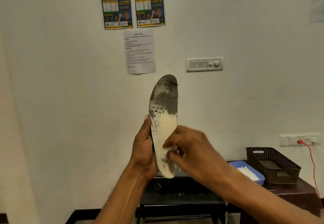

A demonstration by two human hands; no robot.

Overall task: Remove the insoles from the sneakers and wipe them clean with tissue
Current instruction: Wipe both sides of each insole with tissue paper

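Right hand, blurred, pinches a crumpled white tissue against the long, round-toed insole, worn mottled grey and cream, which the left hand grips upright by its lower edge.

The one head-worn wide-angle camera is facing forward at the wall, looking from close range over the left hand and right hand, with the bench lying low at right.
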